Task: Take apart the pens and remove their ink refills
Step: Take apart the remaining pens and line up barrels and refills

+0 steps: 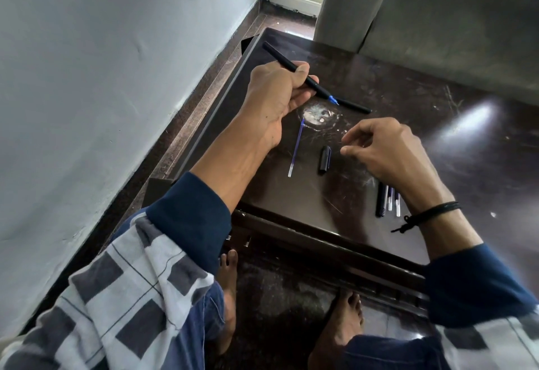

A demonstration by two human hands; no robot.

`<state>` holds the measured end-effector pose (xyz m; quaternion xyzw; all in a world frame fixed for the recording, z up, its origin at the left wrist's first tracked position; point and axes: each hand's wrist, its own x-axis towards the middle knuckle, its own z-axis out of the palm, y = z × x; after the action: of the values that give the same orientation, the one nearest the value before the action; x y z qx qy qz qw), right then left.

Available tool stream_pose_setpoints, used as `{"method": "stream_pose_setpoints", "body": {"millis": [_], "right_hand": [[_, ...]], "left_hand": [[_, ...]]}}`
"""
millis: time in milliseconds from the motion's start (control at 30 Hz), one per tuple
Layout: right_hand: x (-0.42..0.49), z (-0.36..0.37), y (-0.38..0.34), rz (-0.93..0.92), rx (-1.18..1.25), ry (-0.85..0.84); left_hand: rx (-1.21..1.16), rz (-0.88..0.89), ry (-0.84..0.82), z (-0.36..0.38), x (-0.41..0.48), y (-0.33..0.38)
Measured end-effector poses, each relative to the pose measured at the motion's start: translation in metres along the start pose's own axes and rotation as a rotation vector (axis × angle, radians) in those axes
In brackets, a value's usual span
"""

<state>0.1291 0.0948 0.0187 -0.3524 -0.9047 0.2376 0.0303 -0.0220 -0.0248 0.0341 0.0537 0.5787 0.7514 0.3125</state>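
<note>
My left hand (280, 89) is shut on a black pen (287, 65) held above the dark table (437, 124), its blue tip (333, 99) pointing right. Just beyond the tip, a black barrel piece (357, 106) lies on the table. A blue ink refill (296, 148) lies loose below the left hand, and a black cap (324, 159) rests beside it. My right hand (390, 151) hovers over the table with fingers curled and apart, holding nothing I can see. Under its wrist lie a black barrel (379, 200) and several refills (392, 202).
A white wall (102, 78) runs close along the table's left side. A grey sofa (437, 20) stands behind the table. My bare feet (341, 329) are on the floor under the table's near edge.
</note>
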Motion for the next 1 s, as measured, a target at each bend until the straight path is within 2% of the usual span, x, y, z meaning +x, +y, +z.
{"method": "stream_pose_setpoints", "body": {"millis": [233,500,833,933,1000], "right_hand": [[0.000,0.006,-0.003,-0.036,-0.083,-0.107],[-0.005,0.020,-0.012,-0.128,-0.155,-0.145],[-0.007,0.023,-0.015,-0.042,-0.116,-0.159],[-0.002,0.020,-0.012,0.075,0.099,-0.021],[0.002,0.015,-0.010,0.152,0.467,0.109]], "left_hand": [[-0.012,0.015,0.022,-0.002,0.001,0.001],[-0.004,0.004,0.005,-0.001,0.000,0.000],[-0.026,-0.011,-0.014,0.001,0.001,-0.003],[-0.051,-0.014,-0.018,0.001,0.003,-0.002],[-0.061,-0.017,-0.024,0.000,0.002,-0.002]]}}
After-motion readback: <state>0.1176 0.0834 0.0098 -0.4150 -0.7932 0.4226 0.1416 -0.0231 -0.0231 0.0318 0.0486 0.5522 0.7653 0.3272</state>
